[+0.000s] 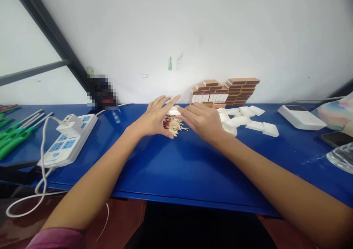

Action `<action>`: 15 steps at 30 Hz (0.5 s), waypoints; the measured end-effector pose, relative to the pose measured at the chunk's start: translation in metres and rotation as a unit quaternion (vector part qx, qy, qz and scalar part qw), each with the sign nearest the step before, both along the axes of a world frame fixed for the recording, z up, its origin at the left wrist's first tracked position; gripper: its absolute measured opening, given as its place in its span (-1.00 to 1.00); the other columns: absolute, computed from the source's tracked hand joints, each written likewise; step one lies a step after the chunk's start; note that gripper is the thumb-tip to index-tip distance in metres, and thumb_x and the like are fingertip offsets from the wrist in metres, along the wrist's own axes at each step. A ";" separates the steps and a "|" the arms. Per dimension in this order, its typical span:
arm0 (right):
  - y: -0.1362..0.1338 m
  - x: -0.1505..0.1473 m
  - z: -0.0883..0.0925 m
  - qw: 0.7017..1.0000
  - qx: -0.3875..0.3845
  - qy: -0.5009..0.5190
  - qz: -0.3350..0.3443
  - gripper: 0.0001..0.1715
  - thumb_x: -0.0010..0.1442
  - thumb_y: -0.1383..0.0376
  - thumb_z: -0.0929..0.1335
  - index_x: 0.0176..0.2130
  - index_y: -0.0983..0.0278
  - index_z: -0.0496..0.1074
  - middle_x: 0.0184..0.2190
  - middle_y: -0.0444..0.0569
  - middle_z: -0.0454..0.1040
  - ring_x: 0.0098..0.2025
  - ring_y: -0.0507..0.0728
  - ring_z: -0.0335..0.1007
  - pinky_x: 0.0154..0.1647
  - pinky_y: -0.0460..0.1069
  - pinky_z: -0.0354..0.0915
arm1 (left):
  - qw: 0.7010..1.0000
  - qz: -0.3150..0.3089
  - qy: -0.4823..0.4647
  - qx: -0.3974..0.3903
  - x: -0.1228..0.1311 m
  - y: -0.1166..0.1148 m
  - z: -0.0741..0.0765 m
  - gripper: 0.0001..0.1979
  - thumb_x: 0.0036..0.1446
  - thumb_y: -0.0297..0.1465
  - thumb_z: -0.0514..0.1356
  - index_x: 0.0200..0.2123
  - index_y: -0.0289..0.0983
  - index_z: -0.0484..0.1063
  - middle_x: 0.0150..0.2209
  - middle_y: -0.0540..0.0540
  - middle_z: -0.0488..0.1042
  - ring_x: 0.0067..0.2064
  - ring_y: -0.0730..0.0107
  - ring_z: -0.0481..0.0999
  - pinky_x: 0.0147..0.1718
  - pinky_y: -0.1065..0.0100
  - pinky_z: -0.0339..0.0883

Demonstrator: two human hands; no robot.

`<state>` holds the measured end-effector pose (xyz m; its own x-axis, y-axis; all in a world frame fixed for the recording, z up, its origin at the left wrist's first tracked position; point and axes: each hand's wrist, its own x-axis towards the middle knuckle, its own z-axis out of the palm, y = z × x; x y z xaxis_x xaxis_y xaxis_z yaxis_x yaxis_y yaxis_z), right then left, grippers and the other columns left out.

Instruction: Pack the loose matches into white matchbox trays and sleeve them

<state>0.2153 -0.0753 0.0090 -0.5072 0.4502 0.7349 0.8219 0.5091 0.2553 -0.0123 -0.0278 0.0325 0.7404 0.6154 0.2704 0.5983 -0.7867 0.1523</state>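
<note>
A heap of loose matchsticks with dark red heads lies on the blue table. My left hand curves around its left side, fingers spread and thumb apart, the thumb near the heap's front edge. Above the sticks is a small white matchbox tray, pinched by the fingertips of my right hand. What the tray holds cannot be seen. Beside my right hand lie several more white trays. Behind them, against the wall, brown-sided matchboxes stand in stacks.
At the left, a white power strip with a plugged-in charger trails a looping white cable. Green long-necked lighters lie beyond it. A white device, a dark phone and clear plastic wrap are at the right.
</note>
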 end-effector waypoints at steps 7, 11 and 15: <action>-0.001 0.049 0.019 0.980 -0.118 0.159 -0.028 -0.68 0.43 0.10 0.36 -0.14 0.24 0.63 -0.29 0.04 0.65 -0.27 0.18 0.48 -0.24 0.06 0.26 | 0.999 0.008 -0.037 -0.001 -0.002 -0.001 0.004 0.50 -0.21 0.20 0.49 0.55 -0.04 -0.39 0.49 -0.36 -0.01 0.49 -0.43 -0.07 0.38 -0.33 -0.05; -0.004 0.116 0.032 0.896 -0.299 0.306 -0.123 -0.63 0.29 0.03 0.45 -0.29 0.28 0.65 -0.36 0.12 0.64 -0.37 0.18 0.46 -0.32 0.08 0.25 | 0.998 0.032 -0.054 0.021 -0.003 0.004 0.002 0.24 0.03 0.21 0.36 0.55 -0.12 -0.21 0.45 -0.39 0.10 0.47 -0.37 0.04 0.37 -0.31 0.03; -0.002 0.188 0.025 0.862 -0.372 0.302 -0.168 -0.54 0.22 -0.05 0.48 -0.50 0.21 0.59 -0.56 0.00 0.51 -0.57 0.09 0.28 -0.50 0.06 0.14 | 0.995 0.046 -0.061 0.070 -0.001 0.009 -0.002 -0.14 0.25 0.08 0.26 0.44 -0.22 0.13 0.34 -0.36 0.32 0.40 -0.19 0.21 0.35 -0.18 0.14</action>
